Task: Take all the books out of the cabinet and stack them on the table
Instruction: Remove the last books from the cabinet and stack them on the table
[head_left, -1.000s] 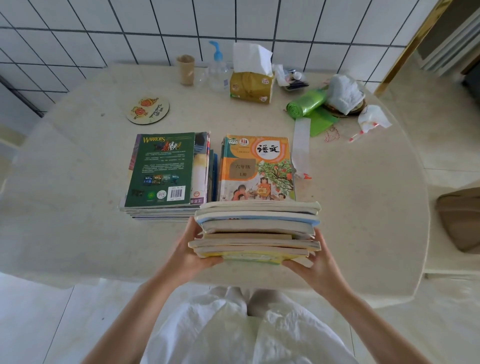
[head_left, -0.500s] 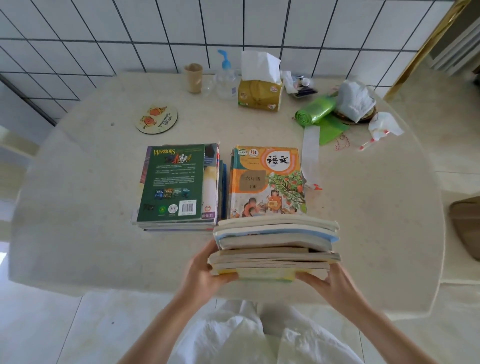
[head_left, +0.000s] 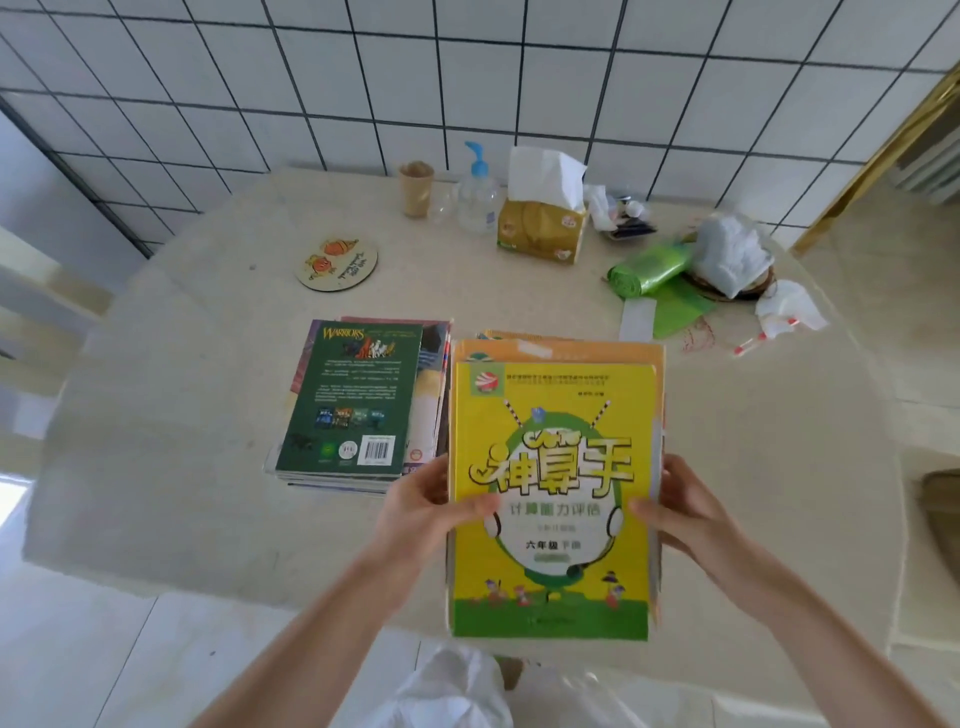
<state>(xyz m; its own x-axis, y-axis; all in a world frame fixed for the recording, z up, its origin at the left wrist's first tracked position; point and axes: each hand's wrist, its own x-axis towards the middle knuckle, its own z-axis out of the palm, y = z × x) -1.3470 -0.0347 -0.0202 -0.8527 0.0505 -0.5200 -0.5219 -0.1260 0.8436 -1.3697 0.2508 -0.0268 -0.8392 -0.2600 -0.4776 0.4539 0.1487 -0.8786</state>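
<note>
I hold a bundle of books (head_left: 553, 415) with a yellow-and-green workbook on top, tilted so its cover faces me. My left hand (head_left: 423, 506) grips its left edge and my right hand (head_left: 685, 506) its right edge, thumbs on the cover. The bundle hovers above the right-hand stack on the table and hides most of it; only an orange edge (head_left: 498, 335) shows behind. To the left lies another stack topped by a green Warriors book (head_left: 356, 397). The cabinet is out of view.
The beige stone table (head_left: 182, 415) carries a round coaster (head_left: 336, 262), a paper cup (head_left: 415, 188), a pump bottle (head_left: 475, 200), a tissue box (head_left: 540, 228), a green bag roll (head_left: 649, 270) and crumpled bags (head_left: 732, 254) at the back. A tiled wall stands behind.
The bundle has swung up from lying flat, spines toward me, to cover facing me, and moved forward over the right-hand stack, hiding the orange textbook seen earlier.
</note>
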